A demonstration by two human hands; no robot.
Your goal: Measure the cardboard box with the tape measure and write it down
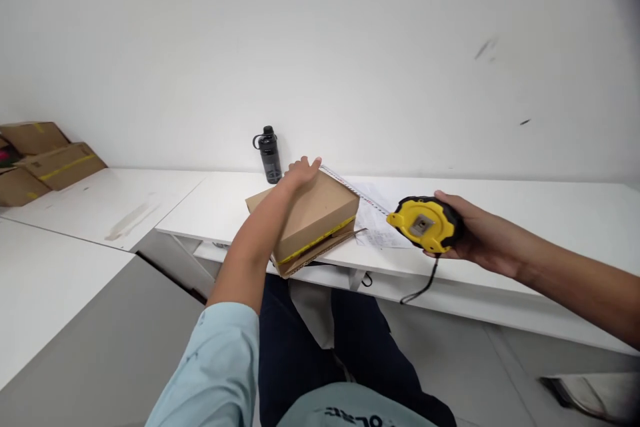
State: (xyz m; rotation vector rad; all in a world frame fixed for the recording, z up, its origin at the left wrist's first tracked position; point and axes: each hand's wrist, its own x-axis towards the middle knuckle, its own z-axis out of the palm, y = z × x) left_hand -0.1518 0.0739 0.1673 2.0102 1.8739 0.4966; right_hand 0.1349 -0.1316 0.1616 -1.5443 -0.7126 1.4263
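Tape drawn along the far edge of a cardboard box on the white worktop

The left hand (300,173) presses flat on the far corner of the brown box (313,220), pinning the tape blade (356,191) there; the box is closed, banded with yellow tape, and sits at the worktop (525,213) front edge. The right hand (463,233) clasps the yellow-and-black tape measure (424,223), its black strap dangling. A dark bottle (269,155) stands just behind the box, paper (377,223) beside it
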